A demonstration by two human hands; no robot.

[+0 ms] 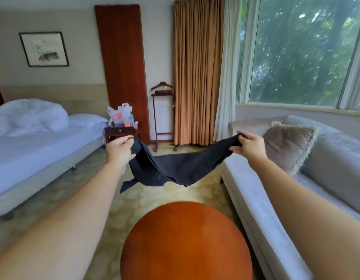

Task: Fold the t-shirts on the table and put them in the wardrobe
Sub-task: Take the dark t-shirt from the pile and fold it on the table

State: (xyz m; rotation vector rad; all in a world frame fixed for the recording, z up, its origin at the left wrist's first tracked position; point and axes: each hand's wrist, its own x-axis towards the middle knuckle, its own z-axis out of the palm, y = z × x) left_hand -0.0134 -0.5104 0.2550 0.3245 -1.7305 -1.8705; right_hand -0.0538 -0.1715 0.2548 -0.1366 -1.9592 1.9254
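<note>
Dark t-shirt is held in the air, touching no surface, above the floor beyond the far edge of the table. Its long axis runs from nine to three o'clock, stretched between both hands and sagging in the middle. One loose corner hangs toward seven o'clock. Left hand is at the nine o'clock end, fingers and thumb curled round bunched fabric. Right hand is at the three o'clock end, pinching the cloth between thumb and curled fingers. Both arms are extended. The table, round and of reddish wood, lies at six o'clock of the t-shirt. The floor is pale and patterned. A grey sofa stands at three to four o'clock, with a fringed cushion near the right hand. A bed with white bedding is at nine o'clock. A nightstand bearing bags is at eleven, beyond the left hand. A valet stand and a tan curtain are at twelve. A window at one to two o'clock shows trees outside.
</note>
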